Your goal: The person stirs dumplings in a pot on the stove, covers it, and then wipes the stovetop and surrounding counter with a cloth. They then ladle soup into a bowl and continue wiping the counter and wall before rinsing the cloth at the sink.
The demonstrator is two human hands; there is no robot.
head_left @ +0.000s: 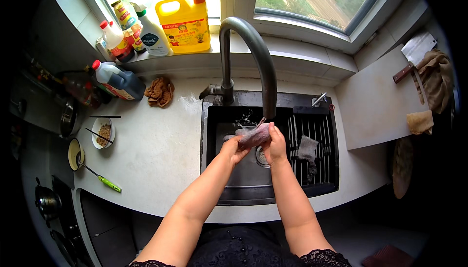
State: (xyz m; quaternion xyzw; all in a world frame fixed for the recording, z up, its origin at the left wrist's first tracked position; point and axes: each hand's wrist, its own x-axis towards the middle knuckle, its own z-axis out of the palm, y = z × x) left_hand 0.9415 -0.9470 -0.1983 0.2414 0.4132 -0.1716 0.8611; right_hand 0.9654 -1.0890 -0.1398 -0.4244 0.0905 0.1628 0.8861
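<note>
Hands meet over the middle of the dark sink [253, 189], just under the spout of the curved grey tap [253, 47]. The left hand [235, 148] and the right hand [274, 145] are both closed on a wet purplish-grey cloth [253, 134], fingers curled around it from either side, so the cloth is bunched between them above the drain [261, 156]. At about 3 o'clock from the hands, a second grey rag [308, 148] lies on the ribbed rack [312, 145] in the right part of the sink.

On the white desk [156, 155], at 9 o'clock from the sink, stand a small bowl of food [103, 133] with chopsticks across it and, below it, a cream bowl [74, 154] with a green-handled utensil [105, 179]. A brownish scrubbing cloth [160, 91] lies at about 10 o'clock, near a dark sauce bottle [117, 79] lying on its side. Along the window ledge at 11 to 12 o'clock stand a yellow pump jug [185, 26], a white bottle [153, 35] and a red-capped bottle [117, 40]. At 2 o'clock a pale cutting board [375, 101] leans by the wall with a cleaver [414, 55] at its top.
</note>
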